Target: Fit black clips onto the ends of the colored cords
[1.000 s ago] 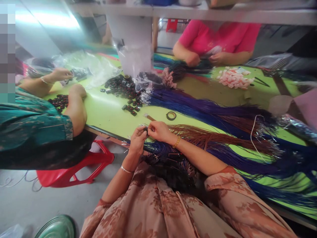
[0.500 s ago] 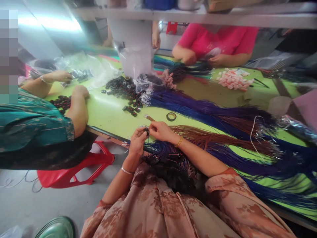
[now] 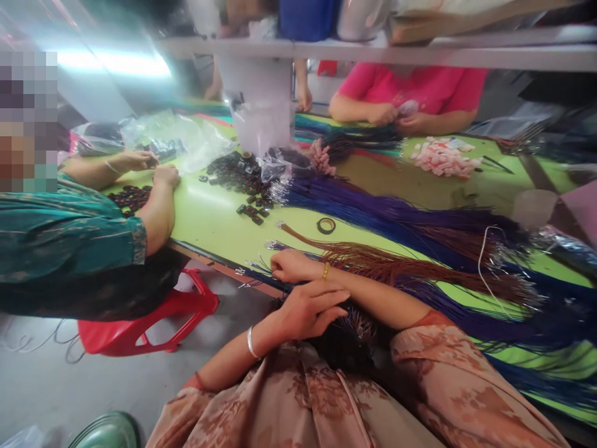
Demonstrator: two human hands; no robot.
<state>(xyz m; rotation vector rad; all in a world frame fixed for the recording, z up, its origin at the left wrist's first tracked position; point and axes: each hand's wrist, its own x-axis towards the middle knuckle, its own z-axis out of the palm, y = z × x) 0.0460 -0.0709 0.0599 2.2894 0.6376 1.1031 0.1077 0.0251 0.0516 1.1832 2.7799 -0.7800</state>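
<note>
My left hand (image 3: 310,308) is over my lap, just below my right wrist, its fingers stretched out to the right and apart; nothing shows in it. Beyond it, my right hand (image 3: 291,266) lies at the table's near edge by the tips of blue wires (image 3: 261,272), its fingers curled. Whether it holds anything is hidden. Brown wires (image 3: 354,256) with metal ends run rightward just past it. A dark bundle (image 3: 342,345) rests on my lap. A roll of black tape (image 3: 325,225) lies farther back on the green table.
Black connectors (image 3: 233,171) are heaped at the back, with purple wires (image 3: 373,202) beside them. Pink parts (image 3: 443,157) lie before a person in pink (image 3: 429,90). At left sits a person in green (image 3: 69,218) on a red stool (image 3: 140,330).
My left hand has moved down and right from the black piece at the fingertips, and its fingers have spread. My right hand has lowered slightly. The black piece no longer shows.
</note>
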